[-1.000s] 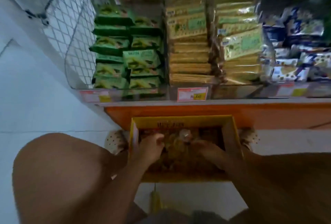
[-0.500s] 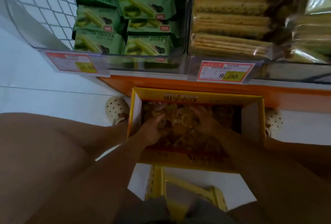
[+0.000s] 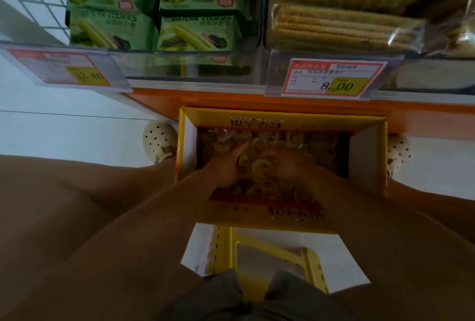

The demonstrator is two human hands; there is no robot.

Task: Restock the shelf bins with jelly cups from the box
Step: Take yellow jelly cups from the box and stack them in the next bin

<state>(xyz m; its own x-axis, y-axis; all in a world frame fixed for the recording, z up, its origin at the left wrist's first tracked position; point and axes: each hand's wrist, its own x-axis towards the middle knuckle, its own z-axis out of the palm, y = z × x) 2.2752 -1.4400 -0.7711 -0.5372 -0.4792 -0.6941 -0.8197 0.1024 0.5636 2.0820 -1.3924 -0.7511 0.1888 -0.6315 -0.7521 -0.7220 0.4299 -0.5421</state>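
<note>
Many clear yel. jelly cups (image 3: pixel 262 166) heaped in box (image 3: pixel 282 122).

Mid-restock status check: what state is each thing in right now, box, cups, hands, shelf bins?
box: top open, partly filled.
jelly cups: loose in the box.
left hand: in the box among cups, grip unclear.
right hand: in the box among cups, grip unclear.
matcha cookie bin: stocked.
biscuit bin: stocked.
</note>
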